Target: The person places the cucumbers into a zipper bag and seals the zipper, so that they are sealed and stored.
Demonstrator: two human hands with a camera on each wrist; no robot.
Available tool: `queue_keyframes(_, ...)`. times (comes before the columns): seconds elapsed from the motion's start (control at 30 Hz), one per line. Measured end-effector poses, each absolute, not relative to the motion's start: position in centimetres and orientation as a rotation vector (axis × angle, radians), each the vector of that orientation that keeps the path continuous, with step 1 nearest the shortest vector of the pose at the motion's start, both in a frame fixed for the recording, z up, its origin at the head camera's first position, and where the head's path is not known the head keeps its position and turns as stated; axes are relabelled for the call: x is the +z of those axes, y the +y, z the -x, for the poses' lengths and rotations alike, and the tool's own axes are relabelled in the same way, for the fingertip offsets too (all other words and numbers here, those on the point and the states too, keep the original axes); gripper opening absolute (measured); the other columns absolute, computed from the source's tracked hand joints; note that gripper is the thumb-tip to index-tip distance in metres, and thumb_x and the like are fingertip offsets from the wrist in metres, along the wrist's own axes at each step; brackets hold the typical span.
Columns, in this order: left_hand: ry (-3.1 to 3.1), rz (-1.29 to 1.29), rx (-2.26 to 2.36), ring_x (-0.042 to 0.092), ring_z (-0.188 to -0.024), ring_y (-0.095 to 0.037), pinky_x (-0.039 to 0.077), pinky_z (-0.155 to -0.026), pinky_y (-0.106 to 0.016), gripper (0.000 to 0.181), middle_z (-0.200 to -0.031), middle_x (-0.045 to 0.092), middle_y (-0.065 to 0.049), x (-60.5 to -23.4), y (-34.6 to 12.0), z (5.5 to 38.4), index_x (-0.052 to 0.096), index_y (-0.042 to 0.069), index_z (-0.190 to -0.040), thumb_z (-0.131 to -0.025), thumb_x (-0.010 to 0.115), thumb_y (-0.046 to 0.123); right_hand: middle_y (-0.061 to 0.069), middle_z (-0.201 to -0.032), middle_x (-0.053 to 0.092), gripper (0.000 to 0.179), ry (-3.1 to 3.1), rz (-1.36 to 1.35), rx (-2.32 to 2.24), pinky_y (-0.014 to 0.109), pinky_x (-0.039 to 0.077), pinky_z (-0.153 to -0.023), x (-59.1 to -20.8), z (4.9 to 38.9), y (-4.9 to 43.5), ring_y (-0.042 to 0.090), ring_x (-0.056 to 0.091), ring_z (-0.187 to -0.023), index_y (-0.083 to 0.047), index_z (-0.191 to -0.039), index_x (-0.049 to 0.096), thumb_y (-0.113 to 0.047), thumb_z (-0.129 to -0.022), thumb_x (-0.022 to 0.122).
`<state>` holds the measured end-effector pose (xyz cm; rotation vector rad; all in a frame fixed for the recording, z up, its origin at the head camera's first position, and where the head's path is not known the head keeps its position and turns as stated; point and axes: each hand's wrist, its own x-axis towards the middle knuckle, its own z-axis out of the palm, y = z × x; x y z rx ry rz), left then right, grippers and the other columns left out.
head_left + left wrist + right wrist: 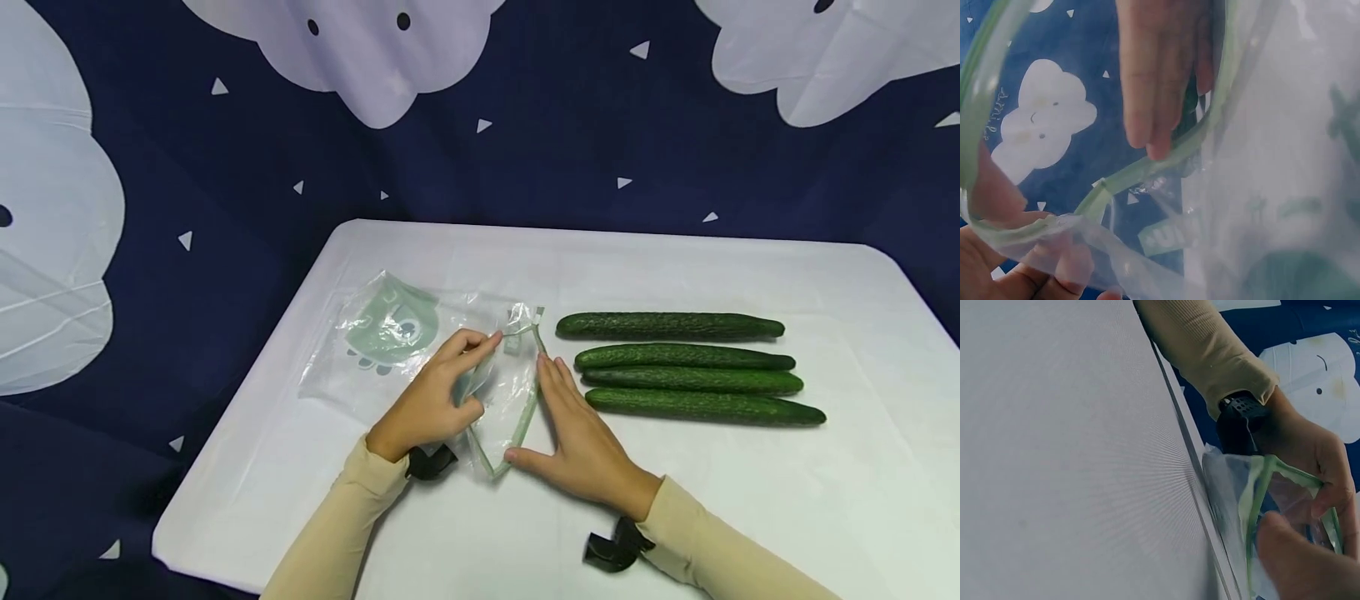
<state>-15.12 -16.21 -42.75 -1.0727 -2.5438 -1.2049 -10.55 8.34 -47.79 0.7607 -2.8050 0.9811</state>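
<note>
A clear zip bag (510,400) with green-edged lips and a green printed design lies on the white table, its mouth spread wide toward me. My left hand (431,400) holds the mouth's left side; in the left wrist view its thumb (997,194) is within the mouth, the other fingers outside the film. Against the right lip rests my right hand (585,446), fingers straight and thumb touching the near corner. In the right wrist view, the right thumb (1285,550) crosses the green lip (1260,494). The bag's interior shows nothing in it.
Just right of the bag, several long green cucumbers (682,325) lie side by side. The white table (847,333) has rounded corners, and a dark blue cloth (540,167) with white clouds hangs behind it. A black camera mount (617,546) sits on the right wrist.
</note>
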Motion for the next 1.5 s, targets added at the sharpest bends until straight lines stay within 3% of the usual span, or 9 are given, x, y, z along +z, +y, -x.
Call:
queue_keyframes(0.23, -2.536, 1.096, -1.229, 0.049, -0.115, -0.017, 0.045, -0.092, -0.036, 0.085, -0.135, 0.051, -0.008, -43.1, -16.6, 15.1, 0.042, 0.007, -0.156, -0.072, 0.059, 0.004, 0.006, -0.171, 0.004, 0.123, -2.715, -0.876, 1.078, 0.056, 0.02, -0.119, -47.5, 9.8, 8.3, 0.029, 0.004, -0.156, -0.014, -0.165, 0.0, -0.066, -0.081, 0.074)
queue_keyframes(0.5, -2.518, 1.109, -1.267, 0.048, -0.117, -0.017, 0.044, -0.094, -0.037, 0.082, -0.134, 0.051, -0.008, -42.9, -16.5, 15.1, 0.042, 0.008, -0.156, -0.075, 0.055, 0.006, 0.008, -0.171, 0.005, 0.119, -2.487, -0.937, 1.121, 0.04, 0.016, -0.123, -44.8, 10.3, 12.4, 0.033, 0.012, -0.155, -0.008, -0.165, 0.008, -0.053, -0.082, 0.08)
queue_keyframes(0.67, -2.503, 1.121, -1.263, 0.048, -0.115, -0.017, 0.043, -0.091, -0.036, 0.081, -0.135, 0.05, -0.006, -42.8, -16.1, 15.2, 0.041, 0.006, -0.156, -0.076, 0.054, 0.004, 0.008, -0.171, 0.011, 0.114, -2.378, -0.762, 1.309, 0.028, 0.024, -0.119, -43.7, 10.9, 19.5, 0.03, 0.017, -0.154, -0.009, -0.164, 0.017, -0.012, -0.076, 0.089)
queue_keyframes(0.73, -2.493, 1.123, -1.268, 0.048, -0.115, -0.017, 0.043, -0.091, -0.036, 0.081, -0.135, 0.051, -0.005, -42.8, -16.0, 15.3, 0.042, 0.005, -0.156, -0.076, 0.054, 0.003, 0.011, -0.169, 0.017, 0.105, -2.319, -0.721, 1.492, 0.026, 0.028, -0.117, -43.5, 11.0, 22.5, 0.028, 0.022, -0.153, -0.005, -0.162, 0.024, 0.009, -0.076, 0.083)
queue_keyframes(0.83, -2.488, 1.119, -1.279, 0.048, -0.117, -0.018, 0.043, -0.093, -0.036, 0.08, -0.135, 0.051, -0.007, -42.8, -16.1, 15.4, 0.042, 0.005, -0.155, -0.076, 0.055, 0.001, 0.018, -0.162, 0.033, 0.084, -2.273, -0.665, 1.682, 0.023, 0.037, -0.111, -43.2, 11.0, 26.6, 0.021, 0.036, -0.147, 0.006, -0.153, 0.039, 0.026, -0.078, 0.07)
queue_keyframes(0.93, -2.5, 1.111, -1.283, 0.048, -0.119, -0.018, 0.043, -0.095, -0.036, 0.081, -0.136, 0.051, -0.008, -42.9, -16.1, 15.5, 0.042, 0.005, -0.155, -0.076, 0.056, -0.001, 0.022, -0.146, 0.054, 0.057, -2.331, -0.571, 1.667, 0.02, 0.045, -0.103, -43.1, 10.8, 29.8, 0.016, 0.052, -0.135, 0.014, -0.138, 0.055, 0.024, -0.083, 0.067)
queue_keyframes(1.07, -2.518, 1.094, -1.282, 0.048, -0.118, -0.018, 0.043, -0.095, -0.037, 0.081, -0.136, 0.051, -0.009, -43.1, -16.1, 15.5, 0.042, 0.006, -0.156, -0.076, 0.056, 0.001, 0.007, -0.127, 0.07, 0.04, -2.504, -0.402, 1.416, 0.014, 0.049, -0.091, -43.1, 10.6, 32.9, 0.006, 0.064, -0.115, 0.008, -0.125, 0.069, 0.014, -0.085, 0.073)
queue_keyframes(1.27, -2.525, 1.086, -1.291, 0.048, -0.118, -0.018, 0.044, -0.095, -0.038, 0.081, -0.134, 0.051, -0.01, -43.4, -16.2, 15.5, 0.042, 0.005, -0.156, -0.076, 0.053, 0.006, -0.008, -0.116, 0.073, 0.035, -2.571, -0.362, 1.32, 0.012, 0.052, -0.079, -44.6, 10.9, 37.2, 0.0, 0.068, -0.101, 0.007, -0.12, 0.07, 0.013, -0.086, 0.072)
queue_keyframes(1.5, -2.528, 1.095, -1.288, 0.048, -0.118, -0.018, 0.043, -0.094, -0.038, 0.082, -0.135, 0.051, -0.01, -43.2, -16.0, 15.5, 0.042, 0.006, -0.156, -0.075, 0.053, 0.005, -0.006, -0.117, 0.073, 0.034, -2.604, -0.415, 1.456, 0.017, 0.055, -0.078, -47.3, 11.5, 40.2, 0.004, 0.069, -0.103, 0.014, -0.124, 0.063, 0.018, -0.09, 0.063)
